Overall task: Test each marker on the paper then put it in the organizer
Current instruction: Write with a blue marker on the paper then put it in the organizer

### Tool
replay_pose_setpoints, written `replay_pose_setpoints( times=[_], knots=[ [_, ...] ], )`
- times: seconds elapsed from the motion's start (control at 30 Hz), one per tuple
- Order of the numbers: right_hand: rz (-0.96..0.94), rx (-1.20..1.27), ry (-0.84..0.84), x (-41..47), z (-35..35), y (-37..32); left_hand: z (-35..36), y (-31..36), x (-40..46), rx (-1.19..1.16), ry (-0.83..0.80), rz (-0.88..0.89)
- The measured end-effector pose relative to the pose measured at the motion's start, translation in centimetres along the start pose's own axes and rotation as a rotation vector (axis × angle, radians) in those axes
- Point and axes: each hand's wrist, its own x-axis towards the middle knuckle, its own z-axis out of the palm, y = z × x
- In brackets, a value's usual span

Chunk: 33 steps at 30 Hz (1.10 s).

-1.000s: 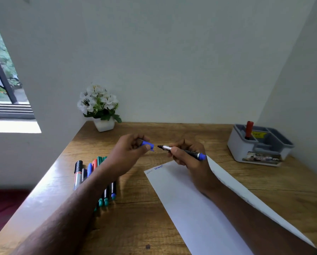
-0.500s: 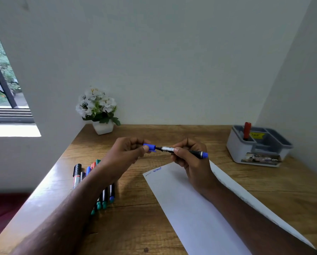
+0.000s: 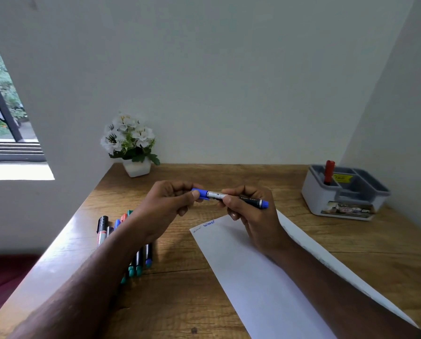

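The blue marker (image 3: 231,197) is held level above the desk (image 3: 229,174), just beyond the far end of the paper (image 3: 253,270). The right hand (image 3: 249,216) grips its barrel in curled fingers; the left hand (image 3: 166,204) pinches the blue cap (image 3: 201,194), which sits on the marker's left end. Small scribbles, one blue (image 3: 209,224), mark the paper's far left corner. More markers (image 3: 121,241) lie at the left, partly under the left forearm. The grey organizer (image 3: 344,192) stands far right with a red marker (image 3: 328,172) upright in a back compartment. A flower pot (image 3: 136,167) sits at the far left.
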Motion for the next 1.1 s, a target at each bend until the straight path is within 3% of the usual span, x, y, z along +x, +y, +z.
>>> replay_pose_setpoints(
  times=[0.83,1.1],
  knots=[
    [0.026,0.174,-0.034,-0.1,1.1,-1.1,0.7,0.5,-1.0,-0.304,-0.039,0.005],
    [-0.016,0.031,-0.052,-0.2,0.8,-1.1,1.2,0.3,-1.5,-0.315,0.033,-0.003]
  ],
)
